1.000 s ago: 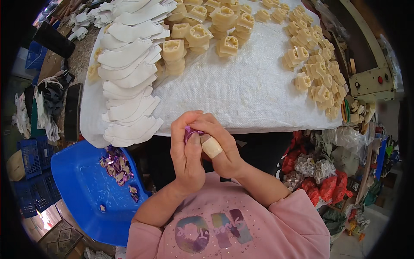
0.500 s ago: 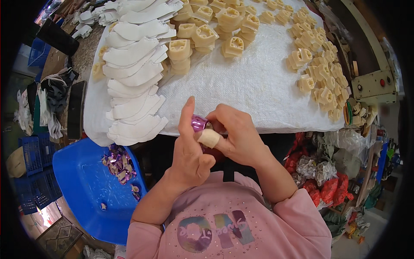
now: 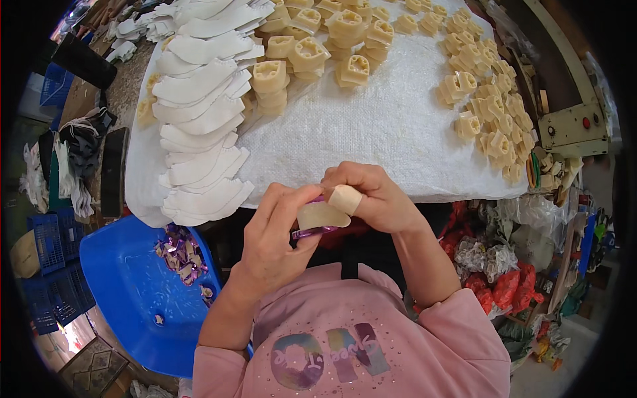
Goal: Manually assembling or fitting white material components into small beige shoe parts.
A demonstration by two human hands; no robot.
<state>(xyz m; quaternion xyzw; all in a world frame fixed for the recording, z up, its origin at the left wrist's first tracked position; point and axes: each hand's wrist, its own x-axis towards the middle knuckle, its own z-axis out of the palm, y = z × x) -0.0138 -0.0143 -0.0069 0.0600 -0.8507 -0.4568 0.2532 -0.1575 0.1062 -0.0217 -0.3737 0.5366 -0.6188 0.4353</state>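
- Step in hand, as judged: both hands are working on one purple-edged piece (image 3: 323, 215); they appear to be turning or shaping its edge.
- Location: the piece is sitting between the two hands, over the person's lap, just short of the table's near edge.
- Left hand (image 3: 273, 233): it is staying partly closed, with fingers above and thumb below, and is pinching the piece at its left side.
- Right hand (image 3: 375, 200): its fingers are curling inward and its thumb, bearing a beige wrap (image 3: 346, 199), is lying against the piece's upper right; the fingertips are being hidden, so how firmly it is gripping cannot be told.
- Next move, as judged: it is calling for a steady left pinch and even thumb pressure, the thin wall probably yielding easily.
- Material: the piece is showing a glossy purple outer face and a matt, pale, curved inner face.
- Basin: a smooth blue plastic basin (image 3: 116, 265) is holding crumpled, shiny purple pieces (image 3: 180, 255).
- Table: a white woven sheet (image 3: 338, 142) is carrying overlapping, curved white cut-outs (image 3: 202, 199) with finely notched edges.
- Cream moulded blocks (image 3: 271, 77), hollowed on top, are standing stacked behind; others are lying heaped at right.
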